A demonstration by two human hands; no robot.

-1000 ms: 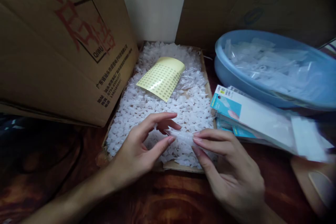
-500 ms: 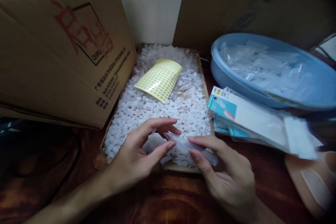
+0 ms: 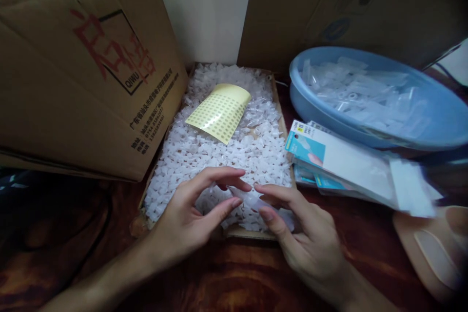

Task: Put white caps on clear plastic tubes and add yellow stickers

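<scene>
My right hand [image 3: 305,226] pinches a small translucent plastic bottle [image 3: 252,201] between thumb and fingertips. The bottle lies tilted, its narrow end pointing left. My left hand [image 3: 201,204] is curved round that narrow end, with the thumb below and fingers above; the contact is partly hidden and blurred. Under both hands is a shallow cardboard tray [image 3: 252,235], filled with many small white plastic pieces [image 3: 175,175] and clear ones toward the back. A yellow sheet of small round stickers [image 3: 219,112] rests on top of the pieces.
A large cardboard box [image 3: 91,73] stands at the left, another cardboard surface [image 3: 285,14] at the back. On the right, a blue basin [image 3: 336,107] holds clear plastic items. Packaging cards [image 3: 343,156] lie before it on the dark wooden table [image 3: 226,278]. A beige object [image 3: 420,239] sits lower right.
My right hand has moved a little to the left with the bottle, closer to my left hand. My left hand has stayed almost in place. The view has shifted slightly.
</scene>
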